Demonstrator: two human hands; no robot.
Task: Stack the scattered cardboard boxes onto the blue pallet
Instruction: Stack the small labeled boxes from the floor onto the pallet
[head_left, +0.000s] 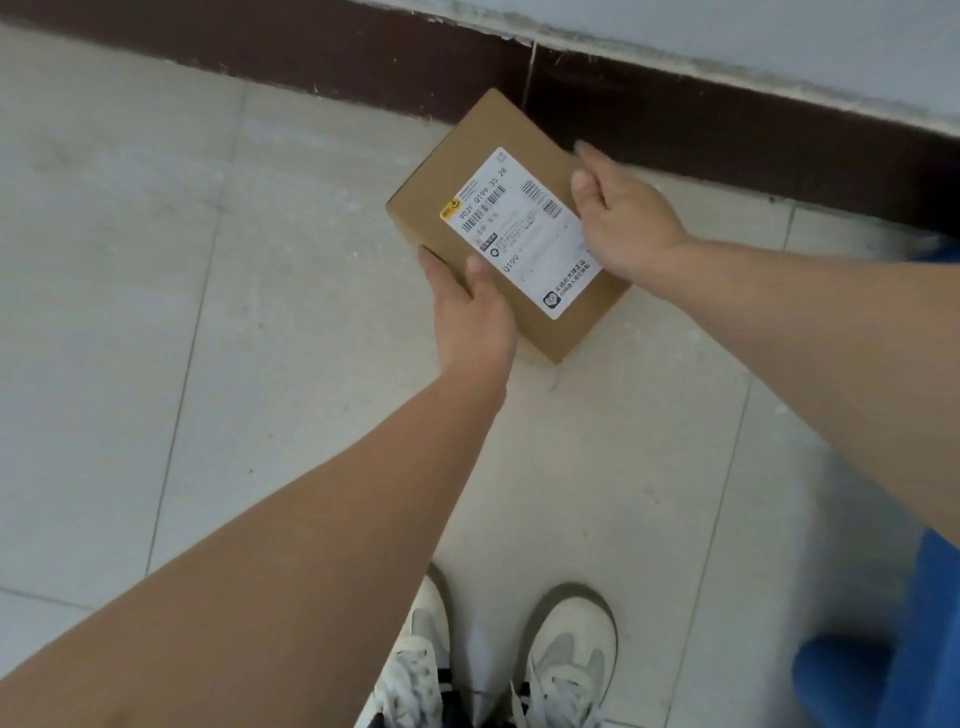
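Cardboard parcel (506, 223), small, stiff and probably light, was held in front of the baseboard (727, 135), your left hand (470, 312) clamped on its near edge, your right hand (623, 218) curled round the opposite edge.

- One cardboard box (467, 150).
- One white shipping label (519, 228) on its top face.
- Two bare hands: left hand (475, 317), right hand (628, 223).
- Two white shoes: left shoe (415, 670), right shoe (566, 660).
- One blurred blue shape (883, 665) at the right edge.
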